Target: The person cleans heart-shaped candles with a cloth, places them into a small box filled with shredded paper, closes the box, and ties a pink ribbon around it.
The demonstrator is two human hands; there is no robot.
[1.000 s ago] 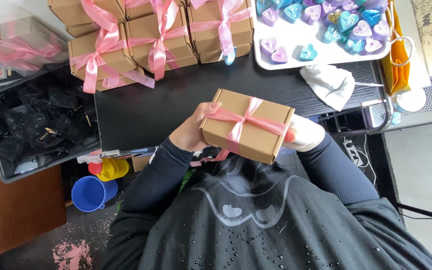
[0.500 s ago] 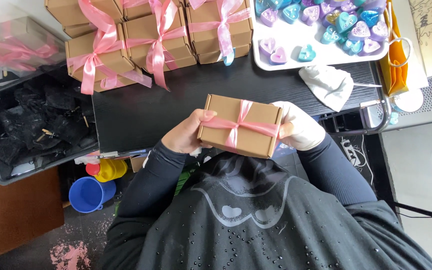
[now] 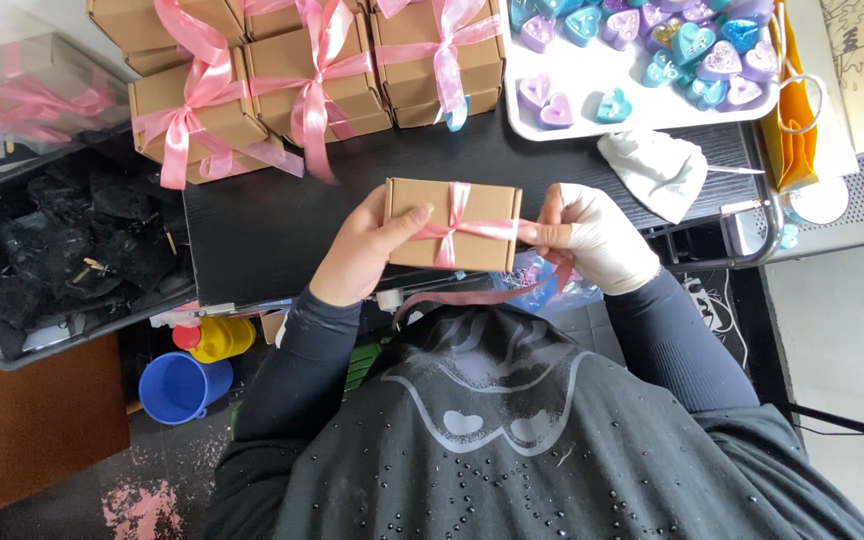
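I hold a small brown cardboard box [image 3: 422,222] above the near edge of a black table [image 3: 262,225]. A pink ribbon [image 3: 464,229] crosses its top. My bare left hand [image 3: 362,250] grips the box's left side, thumb on the lid. My right hand [image 3: 597,238], in a white glove, pinches the ribbon at the box's right edge. A loose ribbon tail [image 3: 482,296] hangs below the box towards my chest.
Several brown boxes tied with pink bows [image 3: 302,75] are stacked at the back. A white tray [image 3: 592,75] holds several heart-shaped pieces in blue, purple and pink. A white cloth [image 3: 657,168] lies at right. A black bin [image 3: 62,250] and blue cup [image 3: 180,385] sit at left.
The box has turned from tilted to level and shifted slightly left. My right hand has come off the box's side and now pulls the ribbon out to the right.
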